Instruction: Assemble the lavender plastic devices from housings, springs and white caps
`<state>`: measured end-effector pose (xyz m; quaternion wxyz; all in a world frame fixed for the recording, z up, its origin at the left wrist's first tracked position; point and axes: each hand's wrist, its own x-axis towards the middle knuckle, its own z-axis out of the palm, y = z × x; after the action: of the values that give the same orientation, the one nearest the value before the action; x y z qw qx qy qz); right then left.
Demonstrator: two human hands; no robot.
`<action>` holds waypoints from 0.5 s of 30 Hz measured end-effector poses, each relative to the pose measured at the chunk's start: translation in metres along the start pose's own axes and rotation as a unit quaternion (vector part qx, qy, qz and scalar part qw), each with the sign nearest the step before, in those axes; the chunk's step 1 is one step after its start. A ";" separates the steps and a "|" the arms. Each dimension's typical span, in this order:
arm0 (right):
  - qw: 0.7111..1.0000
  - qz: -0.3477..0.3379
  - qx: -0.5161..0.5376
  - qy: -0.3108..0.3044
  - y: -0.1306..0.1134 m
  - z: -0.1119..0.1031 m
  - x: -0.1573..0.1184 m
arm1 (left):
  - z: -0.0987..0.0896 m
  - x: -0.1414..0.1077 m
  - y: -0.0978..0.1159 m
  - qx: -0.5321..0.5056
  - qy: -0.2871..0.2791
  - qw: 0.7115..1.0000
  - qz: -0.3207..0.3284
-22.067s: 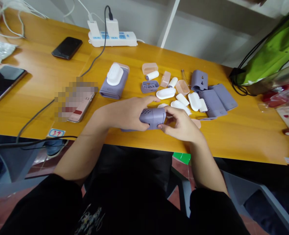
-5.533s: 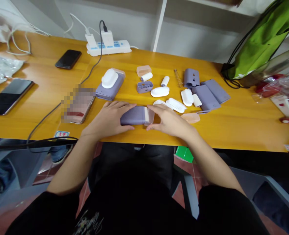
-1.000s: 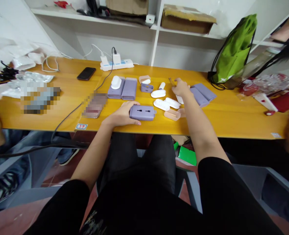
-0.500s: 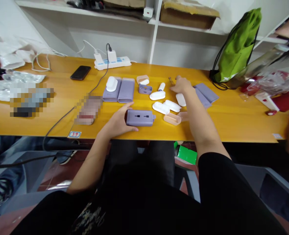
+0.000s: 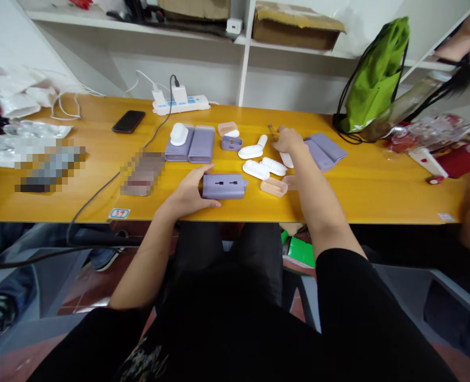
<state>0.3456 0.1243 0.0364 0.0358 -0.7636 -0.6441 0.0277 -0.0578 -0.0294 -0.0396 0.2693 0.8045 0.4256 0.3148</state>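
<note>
My left hand (image 5: 189, 193) grips the left end of a purple rectangular case (image 5: 224, 190), thumb along its near side and fingers at its far side. Two small black marks or slots show on the case's upper face. Farther back, my right hand (image 5: 288, 140) reaches down to the table with fingers drawn together at a small thin brownish item (image 5: 272, 131); its kind is unclear. Under the right wrist lies a white oval piece (image 5: 286, 159), partly hidden. Nearby are white bristled pieces (image 5: 256, 169), a white handled piece (image 5: 251, 152) and a small purple holder (image 5: 231, 144).
Purple cases (image 5: 202, 145) and a purple folded piece (image 5: 324, 151) flank the parts. Pinkish open trays (image 5: 273, 187) lie nearer me. A phone (image 5: 128, 121), a power strip (image 5: 183, 104), a trailing cable (image 5: 99, 199) and a green bag (image 5: 374, 79) are around.
The whole view has shifted slightly. My right hand stays by the brownish item, and my left hand keeps its hold on the purple case.
</note>
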 end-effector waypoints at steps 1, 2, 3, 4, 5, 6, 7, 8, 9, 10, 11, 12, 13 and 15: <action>1.000 -0.001 -0.002 -0.002 0.001 0.000 0.001 | 0.000 0.000 -0.001 -0.002 -0.001 1.000 0.003; 1.000 -0.003 -0.004 -0.003 0.002 0.000 0.002 | 0.001 0.000 -0.001 -0.003 -0.001 1.000 0.006; 1.000 -0.005 -0.007 -0.003 0.004 0.000 0.002 | 0.001 0.000 -0.002 -0.003 0.000 1.000 0.008; 1.000 -0.007 -0.010 -0.003 0.005 0.000 0.002 | 0.001 0.000 -0.002 -0.003 0.002 1.000 0.009; 1.000 -0.011 -0.015 0.000 0.006 0.000 0.003 | 0.001 -0.001 -0.002 -0.003 0.002 1.000 0.012; 1.000 -0.015 -0.021 0.002 0.008 0.000 0.003 | 0.002 -0.001 -0.001 -0.004 0.002 1.000 0.016; 0.999 -0.019 -0.027 0.005 0.010 0.000 0.004 | 0.002 -0.002 0.000 -0.005 0.001 1.000 0.022; 0.999 -0.023 -0.033 0.006 0.011 0.000 0.005 | 0.001 -0.004 0.001 -0.005 -0.001 1.000 0.026; 0.999 -0.028 -0.039 0.005 0.013 -0.001 0.007 | 0.001 -0.005 0.003 -0.005 -0.002 1.000 0.028; 0.998 -0.032 -0.045 0.000 0.015 -0.003 0.009 | 0.002 -0.007 0.006 -0.004 -0.004 1.000 0.027; 0.998 -0.037 -0.050 -0.008 0.017 -0.005 0.012 | 0.002 -0.009 0.009 -0.002 -0.005 1.000 0.020; 0.997 -0.043 -0.054 -0.019 0.018 -0.008 0.015 | 0.002 -0.011 0.011 -0.001 -0.003 1.000 0.009; 0.997 -0.049 -0.059 -0.031 0.019 -0.011 0.017 | 0.003 -0.013 0.014 -0.001 0.001 1.000 -0.001; 0.994 -0.059 -0.066 -0.057 0.022 -0.017 0.022 | 0.005 -0.016 0.018 -0.006 0.007 1.000 -0.026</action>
<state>0.3722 0.1424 0.0511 -0.0502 -0.7223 -0.6892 0.0268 -0.0519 -0.0527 -0.0342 0.2790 0.7895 0.4461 0.3159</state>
